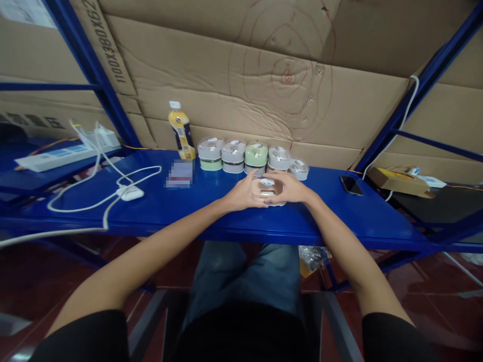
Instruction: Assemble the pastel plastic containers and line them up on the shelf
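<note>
A pink rounded container (pixel 266 187) with a pale label on its clear top is held low over or on the blue table (pixel 162 216). My left hand (pixel 241 193) is wrapped round its left side, and my right hand (pixel 290 187) grips its right side, fingers curled along the top and front. Just behind my hands stand several similar containers, stacked in pairs: a grey one (pixel 210 147) on a green base, a grey one (pixel 234 150), a green one (pixel 256 153) and another grey one (pixel 279 157). A single low grey container (pixel 299 169) sits at the row's right end.
A yellow drink bottle (pixel 181 131) stands left of the row, with a blurred card (pixel 180 173) before it. White cables (pixel 130 193) lie on the table's left. A phone (pixel 351 185) rests at the right. Cardboard (pixel 181 60) backs the table; blue frame posts rise at both sides.
</note>
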Demonstrator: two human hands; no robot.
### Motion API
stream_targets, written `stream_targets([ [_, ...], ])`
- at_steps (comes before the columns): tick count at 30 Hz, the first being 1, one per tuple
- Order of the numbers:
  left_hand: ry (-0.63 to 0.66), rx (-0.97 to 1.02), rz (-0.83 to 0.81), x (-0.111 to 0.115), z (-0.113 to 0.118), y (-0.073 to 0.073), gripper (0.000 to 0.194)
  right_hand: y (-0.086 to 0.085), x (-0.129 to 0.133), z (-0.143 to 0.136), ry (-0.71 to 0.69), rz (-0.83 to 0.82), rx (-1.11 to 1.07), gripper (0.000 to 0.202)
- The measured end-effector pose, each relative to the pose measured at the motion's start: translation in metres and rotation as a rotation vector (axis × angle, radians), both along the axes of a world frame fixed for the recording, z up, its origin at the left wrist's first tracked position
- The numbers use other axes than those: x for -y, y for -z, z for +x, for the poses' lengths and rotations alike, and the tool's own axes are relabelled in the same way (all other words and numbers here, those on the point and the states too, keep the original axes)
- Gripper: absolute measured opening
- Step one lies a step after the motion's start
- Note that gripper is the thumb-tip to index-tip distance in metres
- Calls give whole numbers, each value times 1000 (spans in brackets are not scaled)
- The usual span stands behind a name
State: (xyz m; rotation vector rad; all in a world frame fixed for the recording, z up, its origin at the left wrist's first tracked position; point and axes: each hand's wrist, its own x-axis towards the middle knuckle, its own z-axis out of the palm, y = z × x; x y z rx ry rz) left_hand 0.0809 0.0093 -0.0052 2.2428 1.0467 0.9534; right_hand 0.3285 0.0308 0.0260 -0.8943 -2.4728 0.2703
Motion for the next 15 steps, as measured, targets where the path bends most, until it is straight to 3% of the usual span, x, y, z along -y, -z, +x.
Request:
stream_targets([
  [15,11,8,-17,-11,-5,6,135,1,-3,-3,11,-30,54,95],
])
